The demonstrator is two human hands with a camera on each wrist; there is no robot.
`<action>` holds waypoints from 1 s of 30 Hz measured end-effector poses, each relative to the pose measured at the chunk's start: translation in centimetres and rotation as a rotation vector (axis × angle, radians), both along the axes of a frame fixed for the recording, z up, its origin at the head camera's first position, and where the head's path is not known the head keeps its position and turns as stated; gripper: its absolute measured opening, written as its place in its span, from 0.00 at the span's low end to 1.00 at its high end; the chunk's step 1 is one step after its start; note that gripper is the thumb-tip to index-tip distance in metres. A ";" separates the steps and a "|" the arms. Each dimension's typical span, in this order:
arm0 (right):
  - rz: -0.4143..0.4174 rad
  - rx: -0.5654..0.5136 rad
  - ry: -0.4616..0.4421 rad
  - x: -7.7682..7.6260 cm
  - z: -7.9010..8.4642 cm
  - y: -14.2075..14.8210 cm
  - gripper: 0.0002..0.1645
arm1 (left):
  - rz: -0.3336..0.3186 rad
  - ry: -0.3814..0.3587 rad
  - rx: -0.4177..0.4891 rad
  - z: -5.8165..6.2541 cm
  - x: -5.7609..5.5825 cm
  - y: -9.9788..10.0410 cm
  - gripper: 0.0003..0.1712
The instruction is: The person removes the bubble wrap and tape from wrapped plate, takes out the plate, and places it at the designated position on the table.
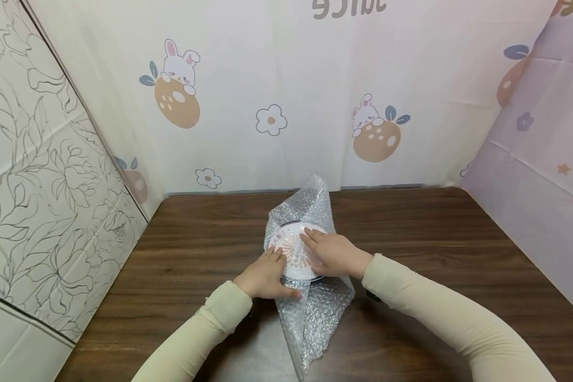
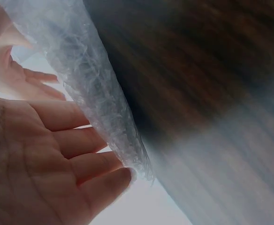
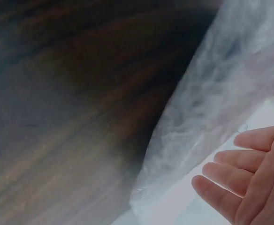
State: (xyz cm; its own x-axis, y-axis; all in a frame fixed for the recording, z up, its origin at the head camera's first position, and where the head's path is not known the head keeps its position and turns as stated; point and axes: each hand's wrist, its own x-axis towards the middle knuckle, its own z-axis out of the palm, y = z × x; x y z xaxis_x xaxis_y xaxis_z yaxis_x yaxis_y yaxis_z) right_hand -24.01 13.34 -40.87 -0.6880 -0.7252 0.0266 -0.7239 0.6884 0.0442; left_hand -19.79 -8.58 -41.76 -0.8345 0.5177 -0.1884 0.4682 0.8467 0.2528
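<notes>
A round plate [image 1: 295,258] with a pale patterned face and a dark rim lies near the middle of the table, partly folded into clear bubble wrap [image 1: 326,318]. My left hand [image 1: 266,276] rests on the plate's left side and the wrap there, fingers extended and thumb spread toward me. From the right, my right hand [image 1: 336,255] lies flat over the plate's right part, hiding some of it. The wrist views show an edge of bubble wrap [image 2: 97,79] close to the left hand's straight fingers, and wrap [image 3: 188,112] beside the right hand's extended fingers.
Dark wood-grain table [image 1: 200,239] spreads around the wrap. A cloth printed with rabbits and flowers [image 1: 267,69] hangs along its back edge. A panel with line-drawn flowers [image 1: 43,175] stands at the left, and a pale cloth [image 1: 544,175] borders the right side.
</notes>
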 end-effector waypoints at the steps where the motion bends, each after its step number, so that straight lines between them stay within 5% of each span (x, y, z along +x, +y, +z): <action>1: 0.002 0.001 0.002 0.1 -0.1 0.0 0.48 | 0.001 -0.001 -0.001 0.0 0.0 0.0 0.62; 18: -0.052 -0.213 0.112 1.1 2.1 3.1 0.46 | 0.007 0.006 0.006 0.0 0.2 0.2 0.61; 30: -0.067 -0.286 0.297 0.5 2.7 7.1 0.53 | -0.010 0.033 0.010 -0.2 0.1 0.1 0.62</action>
State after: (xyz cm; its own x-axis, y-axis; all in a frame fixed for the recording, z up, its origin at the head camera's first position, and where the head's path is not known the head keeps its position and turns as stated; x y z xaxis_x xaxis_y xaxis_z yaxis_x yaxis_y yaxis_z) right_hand -23.54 20.41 -38.17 -0.6651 -0.6138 0.4253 -0.6620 0.7482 0.0445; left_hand -19.72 -8.50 -41.95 -0.8353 0.5274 -0.1556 0.4845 0.8397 0.2452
